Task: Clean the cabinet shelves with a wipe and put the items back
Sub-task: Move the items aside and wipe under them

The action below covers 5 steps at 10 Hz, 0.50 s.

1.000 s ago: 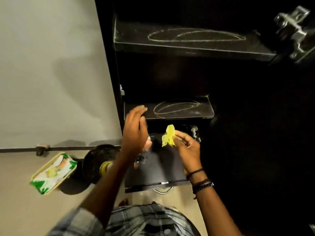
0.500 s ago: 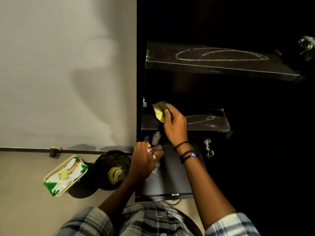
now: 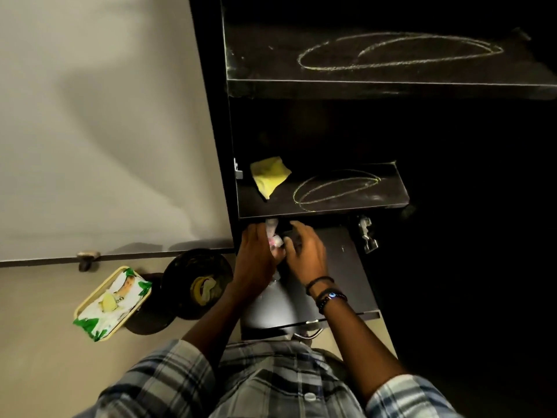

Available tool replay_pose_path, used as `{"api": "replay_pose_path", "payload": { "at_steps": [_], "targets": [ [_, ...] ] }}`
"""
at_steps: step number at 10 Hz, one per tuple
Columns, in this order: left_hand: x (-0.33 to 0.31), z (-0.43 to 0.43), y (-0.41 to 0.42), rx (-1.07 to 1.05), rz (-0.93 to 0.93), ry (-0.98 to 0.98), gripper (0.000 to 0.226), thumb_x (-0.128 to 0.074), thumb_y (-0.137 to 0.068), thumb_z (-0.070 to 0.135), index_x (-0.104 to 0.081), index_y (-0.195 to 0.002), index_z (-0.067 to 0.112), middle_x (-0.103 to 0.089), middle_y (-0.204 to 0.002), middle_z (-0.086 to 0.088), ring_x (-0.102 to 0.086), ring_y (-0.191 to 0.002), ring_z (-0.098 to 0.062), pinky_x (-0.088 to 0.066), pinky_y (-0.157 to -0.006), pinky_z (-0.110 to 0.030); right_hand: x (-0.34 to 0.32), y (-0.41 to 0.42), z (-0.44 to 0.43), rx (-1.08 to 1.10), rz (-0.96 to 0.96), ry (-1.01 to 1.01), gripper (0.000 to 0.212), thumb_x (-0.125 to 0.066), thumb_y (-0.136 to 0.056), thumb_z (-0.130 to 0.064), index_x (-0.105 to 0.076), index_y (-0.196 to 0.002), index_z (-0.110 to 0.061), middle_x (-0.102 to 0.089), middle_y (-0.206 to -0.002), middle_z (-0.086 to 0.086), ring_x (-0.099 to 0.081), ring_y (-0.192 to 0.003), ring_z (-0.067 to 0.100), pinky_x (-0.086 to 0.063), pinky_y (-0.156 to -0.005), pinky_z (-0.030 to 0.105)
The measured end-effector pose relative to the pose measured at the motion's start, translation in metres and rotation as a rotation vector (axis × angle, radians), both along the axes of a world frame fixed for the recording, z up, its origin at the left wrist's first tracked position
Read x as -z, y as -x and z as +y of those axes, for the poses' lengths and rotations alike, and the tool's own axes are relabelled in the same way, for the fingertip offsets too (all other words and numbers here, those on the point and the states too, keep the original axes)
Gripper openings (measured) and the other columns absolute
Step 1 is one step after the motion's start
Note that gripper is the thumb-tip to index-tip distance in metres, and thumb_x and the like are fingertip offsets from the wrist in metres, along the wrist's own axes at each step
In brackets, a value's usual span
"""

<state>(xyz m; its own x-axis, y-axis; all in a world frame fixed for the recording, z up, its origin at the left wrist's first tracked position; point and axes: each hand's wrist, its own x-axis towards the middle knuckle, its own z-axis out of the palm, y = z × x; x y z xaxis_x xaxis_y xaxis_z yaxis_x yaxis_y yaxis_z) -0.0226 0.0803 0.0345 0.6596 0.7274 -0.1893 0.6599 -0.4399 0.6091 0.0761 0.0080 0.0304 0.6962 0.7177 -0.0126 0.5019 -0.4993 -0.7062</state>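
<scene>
A dark cabinet holds two shelves with chalk ovals drawn on them: an upper shelf (image 3: 391, 86) and a middle shelf (image 3: 346, 203). A yellow wipe (image 3: 269, 178) lies loose on the left of the middle shelf. Just below that shelf's front edge, my left hand (image 3: 254, 260) and my right hand (image 3: 304, 254) close together around a small white and pink bottle (image 3: 275, 239) above the lowest dark panel (image 3: 340, 285). Both hands curl round it.
On the beige floor at left lie a green and white wipes pack (image 3: 113, 303) and a dark round bin (image 3: 196, 285) with a yellow scrap inside. A white wall panel (image 3: 105, 131) is beside the cabinet. A metal hinge (image 3: 366, 233) sticks out at right.
My right hand carried the yellow wipe up to the middle shelf, left it there, and came down to join my left hand on the small bottle.
</scene>
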Motion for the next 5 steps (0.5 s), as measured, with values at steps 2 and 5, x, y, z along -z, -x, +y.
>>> {"api": "replay_pose_path", "payload": {
  "at_steps": [2,5],
  "targets": [
    [-0.014,0.019,-0.031,0.01,0.09,0.06,0.019,-0.052,-0.086,0.008,-0.064,-0.099,0.003,-0.065,-0.105,-0.02,-0.061,-0.098,-0.036,-0.05,-0.085,-0.041,0.0,-0.026,0.042,-0.24,-0.037,0.316,0.033,-0.061,-0.081,-0.014,-0.059,-0.11,0.004,-0.061,-0.111,0.028,-0.057,-0.104,0.041,-0.044,-0.089,0.04],
    [0.005,0.036,-0.046,-0.186,0.305,0.321,0.037,-0.04,-0.098,0.022,-0.048,-0.128,0.002,-0.059,-0.12,-0.016,-0.061,-0.097,-0.024,-0.051,-0.075,-0.02,0.005,-0.048,0.059,-0.477,-0.121,0.499,0.035,-0.049,-0.095,-0.017,-0.049,-0.128,-0.005,-0.051,-0.135,0.016,-0.046,-0.125,0.031,-0.037,-0.101,0.033]
  ]
}}
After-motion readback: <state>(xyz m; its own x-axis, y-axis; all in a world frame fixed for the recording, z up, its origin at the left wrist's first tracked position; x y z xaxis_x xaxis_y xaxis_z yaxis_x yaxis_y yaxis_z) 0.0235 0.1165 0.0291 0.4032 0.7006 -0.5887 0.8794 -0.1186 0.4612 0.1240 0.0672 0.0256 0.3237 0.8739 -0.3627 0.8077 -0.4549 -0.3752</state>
